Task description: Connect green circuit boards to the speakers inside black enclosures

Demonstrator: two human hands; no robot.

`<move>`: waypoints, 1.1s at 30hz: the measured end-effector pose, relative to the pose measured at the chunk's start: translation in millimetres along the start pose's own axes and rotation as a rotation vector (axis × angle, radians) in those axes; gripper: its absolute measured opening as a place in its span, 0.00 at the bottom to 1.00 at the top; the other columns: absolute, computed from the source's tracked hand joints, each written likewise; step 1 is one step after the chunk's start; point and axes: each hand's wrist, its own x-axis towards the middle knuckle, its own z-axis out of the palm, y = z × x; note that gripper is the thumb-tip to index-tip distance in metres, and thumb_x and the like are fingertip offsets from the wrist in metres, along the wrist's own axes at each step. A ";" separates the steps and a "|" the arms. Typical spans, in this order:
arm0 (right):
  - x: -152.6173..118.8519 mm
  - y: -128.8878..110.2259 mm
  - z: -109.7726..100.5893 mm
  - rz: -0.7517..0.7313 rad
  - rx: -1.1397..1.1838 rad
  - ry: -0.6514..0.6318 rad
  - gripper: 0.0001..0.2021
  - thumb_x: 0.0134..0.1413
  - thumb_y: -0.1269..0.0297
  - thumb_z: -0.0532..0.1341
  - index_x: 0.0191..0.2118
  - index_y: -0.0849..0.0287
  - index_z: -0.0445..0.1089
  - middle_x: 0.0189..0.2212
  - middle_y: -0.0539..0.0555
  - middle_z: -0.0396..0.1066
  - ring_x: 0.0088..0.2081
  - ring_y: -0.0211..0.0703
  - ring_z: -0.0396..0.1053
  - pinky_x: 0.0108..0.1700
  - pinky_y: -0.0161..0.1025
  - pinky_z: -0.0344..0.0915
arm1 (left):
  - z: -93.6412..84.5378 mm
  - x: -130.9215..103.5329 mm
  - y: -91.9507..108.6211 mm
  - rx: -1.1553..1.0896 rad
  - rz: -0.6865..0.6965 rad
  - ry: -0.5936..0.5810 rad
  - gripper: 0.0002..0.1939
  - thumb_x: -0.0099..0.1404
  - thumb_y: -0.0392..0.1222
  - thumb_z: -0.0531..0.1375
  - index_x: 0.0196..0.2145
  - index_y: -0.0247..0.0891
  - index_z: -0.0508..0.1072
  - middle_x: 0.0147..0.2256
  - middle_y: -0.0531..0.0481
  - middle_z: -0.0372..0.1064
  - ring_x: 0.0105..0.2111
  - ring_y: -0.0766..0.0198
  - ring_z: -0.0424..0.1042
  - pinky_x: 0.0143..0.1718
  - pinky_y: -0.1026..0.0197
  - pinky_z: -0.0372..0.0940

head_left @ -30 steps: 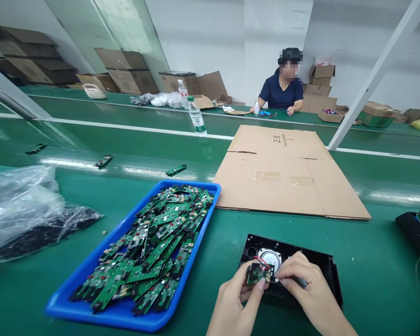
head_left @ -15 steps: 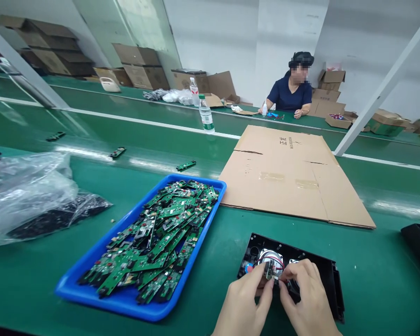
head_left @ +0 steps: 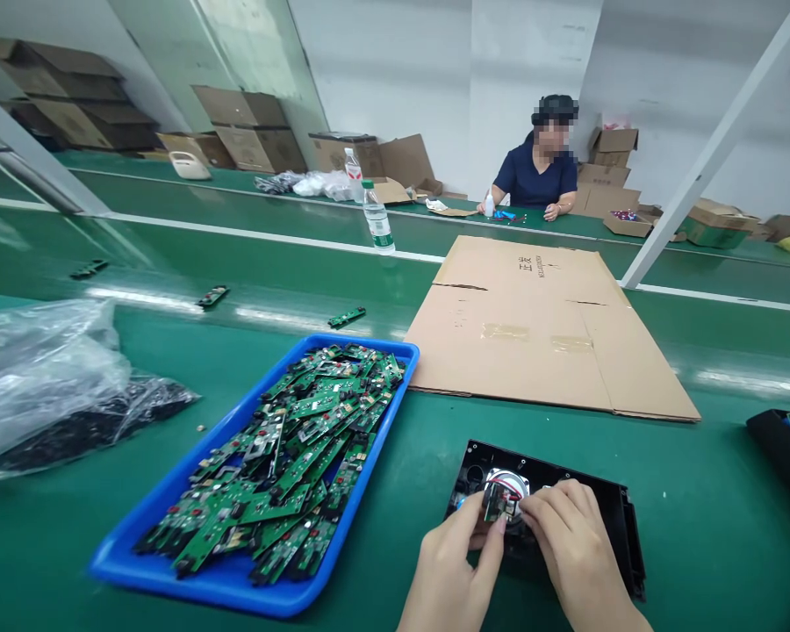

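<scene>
My left hand (head_left: 457, 557) pinches a small green circuit board (head_left: 498, 503) between thumb and index finger, tilted up above an open black plastic housing (head_left: 609, 518). My right hand (head_left: 576, 549) is closed at the board's right side, its fingertips on the wire connector at the end of thin red and black wires (head_left: 514, 491); the connector itself is mostly hidden. Behind the board, a round silver-rimmed speaker (head_left: 517, 478) sits in the housing. A bit of blue shows left of it, and my right hand covers most of the housing's middle.
Left of the housing lies a blue tray (head_left: 342, 562) heaped with circuit boards (head_left: 316, 448). A flat cardboard sheet (head_left: 546, 351) is beyond. Clear plastic bags (head_left: 46, 386) lie far left, a black housing (head_left: 783, 448) far right. Across the bench sits a person (head_left: 538, 171) near a water bottle (head_left: 377, 219).
The board has turned so more of its face shows, and my right fingers have drawn closer together over its right side. The view has shifted slightly.
</scene>
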 end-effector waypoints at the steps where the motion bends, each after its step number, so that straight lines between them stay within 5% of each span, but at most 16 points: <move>1: 0.6 -0.5 0.1 0.017 0.030 0.004 0.05 0.62 0.72 0.52 0.38 0.61 0.65 0.32 0.51 0.67 0.34 0.39 0.59 0.36 0.40 0.56 | 1.7 -0.4 -1.6 -0.017 0.004 0.015 0.09 0.63 0.40 0.55 0.38 0.38 0.72 0.31 0.46 0.76 0.29 0.61 0.77 0.31 0.67 0.73; 8: 8.5 -7.6 -1.8 0.049 0.079 0.087 0.09 0.63 0.70 0.51 0.31 0.60 0.64 0.26 0.49 0.66 0.29 0.37 0.59 0.34 0.39 0.57 | 9.7 -3.1 -10.4 -0.072 0.044 0.077 0.09 0.62 0.40 0.56 0.39 0.40 0.73 0.32 0.48 0.77 0.30 0.62 0.77 0.30 0.69 0.72; 17: 2.5 -6.5 0.4 -0.022 -0.015 0.096 0.04 0.59 0.74 0.55 0.35 0.61 0.65 0.29 0.50 0.67 0.32 0.38 0.61 0.38 0.41 0.57 | 0.9 1.9 -2.1 0.025 0.029 -0.052 0.10 0.63 0.38 0.53 0.40 0.37 0.72 0.34 0.46 0.77 0.32 0.61 0.77 0.34 0.68 0.72; 23: 0.1 -5.7 -1.1 -0.014 -0.015 0.097 0.04 0.59 0.75 0.55 0.36 0.61 0.65 0.29 0.50 0.67 0.31 0.38 0.61 0.38 0.41 0.57 | 6.2 -2.2 -3.2 -0.086 -0.009 0.037 0.07 0.62 0.39 0.55 0.36 0.39 0.72 0.31 0.49 0.76 0.30 0.63 0.77 0.32 0.70 0.71; 33: -1.1 1.7 2.2 0.093 0.143 -0.032 0.02 0.62 0.70 0.53 0.38 0.59 0.62 0.27 0.50 0.64 0.30 0.39 0.60 0.31 0.37 0.60 | -7.6 2.9 -3.9 0.246 0.250 -0.083 0.09 0.64 0.33 0.51 0.38 0.38 0.71 0.30 0.49 0.76 0.29 0.63 0.75 0.32 0.68 0.68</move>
